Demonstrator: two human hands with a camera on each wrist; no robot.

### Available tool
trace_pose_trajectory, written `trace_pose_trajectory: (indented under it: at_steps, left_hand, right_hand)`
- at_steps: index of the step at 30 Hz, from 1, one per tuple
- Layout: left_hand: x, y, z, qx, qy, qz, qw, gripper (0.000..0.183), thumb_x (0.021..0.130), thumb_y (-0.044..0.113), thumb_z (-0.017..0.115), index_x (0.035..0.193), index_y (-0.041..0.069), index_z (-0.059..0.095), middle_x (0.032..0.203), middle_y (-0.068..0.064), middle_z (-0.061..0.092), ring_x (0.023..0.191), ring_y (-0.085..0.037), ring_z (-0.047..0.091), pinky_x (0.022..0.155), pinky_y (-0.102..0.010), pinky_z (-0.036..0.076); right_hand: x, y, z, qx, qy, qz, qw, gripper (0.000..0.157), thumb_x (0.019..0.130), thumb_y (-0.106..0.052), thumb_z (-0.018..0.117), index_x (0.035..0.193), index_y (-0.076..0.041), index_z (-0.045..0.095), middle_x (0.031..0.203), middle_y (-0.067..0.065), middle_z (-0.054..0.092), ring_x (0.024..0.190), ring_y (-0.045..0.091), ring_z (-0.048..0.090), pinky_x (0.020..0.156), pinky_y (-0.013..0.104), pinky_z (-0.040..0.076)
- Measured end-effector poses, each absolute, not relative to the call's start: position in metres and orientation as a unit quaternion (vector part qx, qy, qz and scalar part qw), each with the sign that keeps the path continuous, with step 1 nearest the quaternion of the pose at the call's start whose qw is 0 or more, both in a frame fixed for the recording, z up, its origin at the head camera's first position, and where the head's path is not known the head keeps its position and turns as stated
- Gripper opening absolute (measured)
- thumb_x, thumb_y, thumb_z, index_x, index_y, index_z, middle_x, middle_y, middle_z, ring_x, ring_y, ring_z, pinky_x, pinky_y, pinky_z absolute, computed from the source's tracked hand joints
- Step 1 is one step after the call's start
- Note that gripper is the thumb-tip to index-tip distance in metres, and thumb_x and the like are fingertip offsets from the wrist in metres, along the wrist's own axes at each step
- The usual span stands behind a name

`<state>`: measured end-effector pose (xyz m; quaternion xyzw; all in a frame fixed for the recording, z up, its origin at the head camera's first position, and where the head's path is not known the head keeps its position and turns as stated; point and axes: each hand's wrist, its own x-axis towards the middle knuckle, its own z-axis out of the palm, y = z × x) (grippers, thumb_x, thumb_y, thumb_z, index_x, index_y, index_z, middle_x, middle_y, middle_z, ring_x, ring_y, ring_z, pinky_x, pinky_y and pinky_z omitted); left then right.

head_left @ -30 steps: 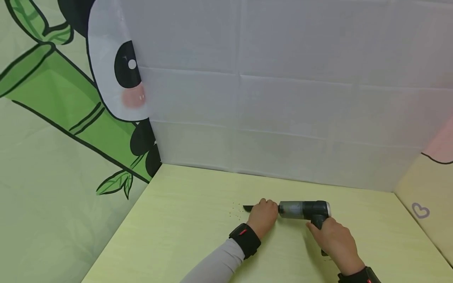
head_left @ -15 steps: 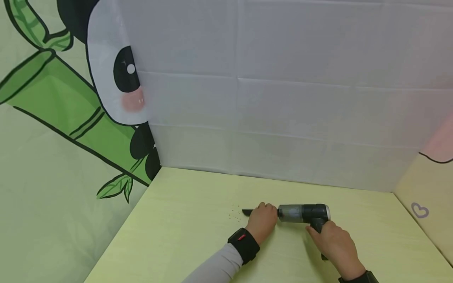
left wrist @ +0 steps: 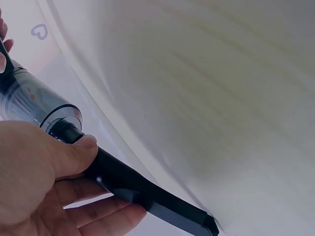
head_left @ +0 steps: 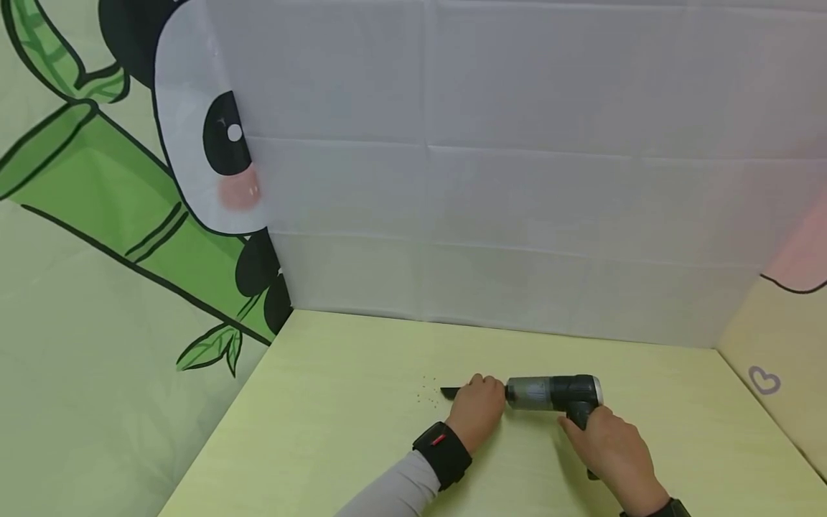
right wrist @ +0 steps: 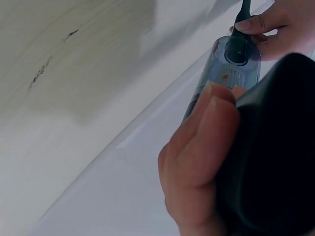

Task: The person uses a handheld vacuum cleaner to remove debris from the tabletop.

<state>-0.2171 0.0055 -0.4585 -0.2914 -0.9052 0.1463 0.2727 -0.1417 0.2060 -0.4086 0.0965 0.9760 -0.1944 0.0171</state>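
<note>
A handheld vacuum cleaner (head_left: 573, 391) with a clear dust cup (head_left: 528, 393) is held level over the pale yellow table. My left hand (head_left: 477, 409) grips its black crevice nozzle (left wrist: 128, 179), thumb on one side and fingers beneath in the left wrist view. Round the pistol handle (head_left: 579, 414) curl the fingers of my right hand (head_left: 614, 449), seen close up in the right wrist view. Just left of the nozzle's tip lies a scatter of small brown crumbs (head_left: 428, 391). A small orange-brown bit (right wrist: 225, 77) shows inside the cup.
The table (head_left: 336, 402) meets a grey-white sheet wall (head_left: 517, 215) at the back. Printed panels stand left (head_left: 84, 323) and right (head_left: 782, 337). Dark marks (right wrist: 40, 73) show on the surface in the right wrist view.
The whole head view has shifted slightly, with table, hands and vacuum sitting lower in it. Both hands keep their hold, and the nozzle tip stays beside the crumbs.
</note>
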Motion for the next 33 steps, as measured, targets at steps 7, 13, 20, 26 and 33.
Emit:
trace_pose_trajectory:
  at_steps: [7, 13, 20, 26, 33]
  left_hand:
    - [-0.213, 0.002, -0.456, -0.294, -0.903, 0.151, 0.274, 0.011, 0.091, 0.024, 0.058, 0.092, 0.016, 0.065, 0.077, 0.004, 0.058, 0.067, -0.011, 0.054, 0.054, -0.018, 0.049]
    - [-0.206, -0.001, -0.454, -0.300, -0.902, 0.150, 0.271, 0.010, 0.090, 0.024, 0.058, 0.092, 0.016, 0.064, 0.077, 0.004, 0.057, 0.067, -0.011, 0.053, 0.054, -0.018, 0.048]
    - [-0.205, -0.002, -0.456, -0.301, -0.902, 0.140, 0.275, 0.010, 0.091, 0.023, 0.056, 0.090, 0.016, 0.063, 0.075, 0.004, 0.056, 0.066, -0.011, 0.052, 0.052, -0.019, 0.048]
    - [-0.203, -0.002, -0.456, -0.302, -0.901, 0.140, 0.280, 0.010, 0.091, 0.023, 0.057, 0.089, 0.016, 0.064, 0.075, 0.004, 0.057, 0.066, -0.011, 0.052, 0.053, -0.018, 0.048]
    - [-0.198, -0.004, -0.453, -0.301, -0.901, 0.140, 0.280, 0.010, 0.091, 0.023, 0.057, 0.091, 0.015, 0.064, 0.076, 0.003, 0.057, 0.066, -0.011, 0.052, 0.053, -0.018, 0.048]
  right_hand:
    - [-0.137, 0.204, -0.407, 0.096, 0.977, -0.191, 0.014, 0.061, 0.083, -0.055, 0.054, 0.077, 0.005, 0.048, 0.057, 0.007, 0.049, 0.044, 0.019, 0.047, 0.040, 0.032, 0.039]
    - [-0.132, 0.202, -0.406, 0.099, 0.976, -0.191, 0.017, 0.060, 0.083, -0.057, 0.053, 0.075, 0.003, 0.048, 0.057, 0.007, 0.048, 0.044, 0.019, 0.047, 0.040, 0.032, 0.039]
    - [-0.128, 0.201, -0.406, 0.099, 0.977, -0.188, 0.013, 0.064, 0.083, -0.060, 0.052, 0.075, 0.003, 0.048, 0.057, 0.007, 0.048, 0.044, 0.019, 0.047, 0.040, 0.033, 0.039]
    - [-0.126, 0.200, -0.405, 0.099, 0.977, -0.187, 0.016, 0.063, 0.083, -0.059, 0.052, 0.075, 0.003, 0.048, 0.056, 0.007, 0.049, 0.044, 0.019, 0.047, 0.040, 0.033, 0.039]
    - [-0.122, 0.198, -0.402, 0.108, 0.975, -0.190, 0.026, 0.065, 0.083, -0.061, 0.051, 0.076, 0.004, 0.048, 0.057, 0.007, 0.049, 0.045, 0.019, 0.048, 0.041, 0.034, 0.040]
